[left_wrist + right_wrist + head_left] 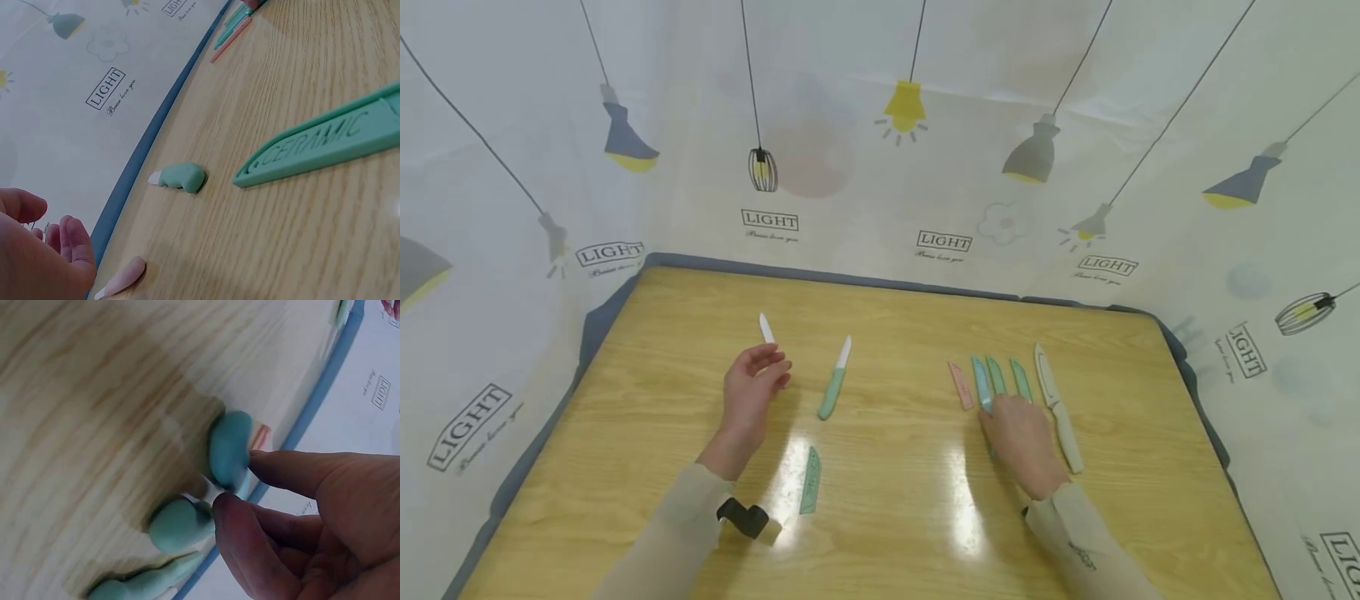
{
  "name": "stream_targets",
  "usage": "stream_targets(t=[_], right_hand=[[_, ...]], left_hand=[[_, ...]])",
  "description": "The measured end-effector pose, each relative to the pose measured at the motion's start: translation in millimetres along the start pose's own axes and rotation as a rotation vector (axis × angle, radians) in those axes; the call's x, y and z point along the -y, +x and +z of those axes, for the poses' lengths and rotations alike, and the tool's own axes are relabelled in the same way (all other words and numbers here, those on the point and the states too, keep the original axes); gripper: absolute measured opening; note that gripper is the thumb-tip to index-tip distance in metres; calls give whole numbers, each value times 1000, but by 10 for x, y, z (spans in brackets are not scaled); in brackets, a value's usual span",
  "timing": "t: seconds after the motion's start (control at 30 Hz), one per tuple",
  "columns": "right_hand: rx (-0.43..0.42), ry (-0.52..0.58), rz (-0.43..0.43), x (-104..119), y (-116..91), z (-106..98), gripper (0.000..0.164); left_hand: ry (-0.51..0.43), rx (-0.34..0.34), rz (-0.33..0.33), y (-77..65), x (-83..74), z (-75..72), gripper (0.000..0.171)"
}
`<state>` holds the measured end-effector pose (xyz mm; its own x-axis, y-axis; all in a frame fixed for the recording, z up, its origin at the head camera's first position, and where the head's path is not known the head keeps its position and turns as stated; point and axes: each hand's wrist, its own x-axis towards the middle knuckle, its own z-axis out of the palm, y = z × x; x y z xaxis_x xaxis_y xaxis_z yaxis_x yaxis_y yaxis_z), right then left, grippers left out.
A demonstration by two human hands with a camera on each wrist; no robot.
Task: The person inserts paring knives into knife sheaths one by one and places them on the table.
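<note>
My right hand (1018,433) bends over a row of small knives; in the right wrist view its thumb and forefinger pinch a blue-handled paring knife (230,450). A blue cover (981,379) lies at that hand's fingertips. Beside it are green-handled knives (178,528), their blade ends partly hidden by the hand. My left hand (754,385) hovers with loosely bent fingers and holds nothing. Just beyond it lies a white-bladed knife (766,327) with a pink handle (127,275). A green-handled paring knife (835,383), blade bare, lies right of that hand.
A loose green blade cover (810,481) marked CERAMIC lies near the left forearm. Left of the row is a pink blade cover (960,385). A larger pale knife (1058,408) lies on the right. A lamp-print sheet (850,167) surrounds the wooden table (895,467).
</note>
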<state>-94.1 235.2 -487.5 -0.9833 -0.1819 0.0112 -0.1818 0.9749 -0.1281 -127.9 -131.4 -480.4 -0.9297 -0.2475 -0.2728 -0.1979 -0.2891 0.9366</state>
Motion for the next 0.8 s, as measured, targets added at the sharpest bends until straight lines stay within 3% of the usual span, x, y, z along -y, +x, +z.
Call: stream_targets(t=[0.17,0.3,0.53,0.63,0.8], right_hand=[[15,73,90,-19,-19,-126,33],[-2,108,165,-59,-22,-205,39],[-96,140,169,-122,-35,-236,38],[-129,137,165,-132,-38,-245,38],[-132,144,154,-117,-48,-254,38]], left_hand=[[-1,-10,7,18,-25,-92,45],[3,-19,16,38,-63,-160,41],[86,-26,15,101,-130,-262,38],[237,13,40,166,-160,-303,44],[596,127,109,324,-214,-353,56]])
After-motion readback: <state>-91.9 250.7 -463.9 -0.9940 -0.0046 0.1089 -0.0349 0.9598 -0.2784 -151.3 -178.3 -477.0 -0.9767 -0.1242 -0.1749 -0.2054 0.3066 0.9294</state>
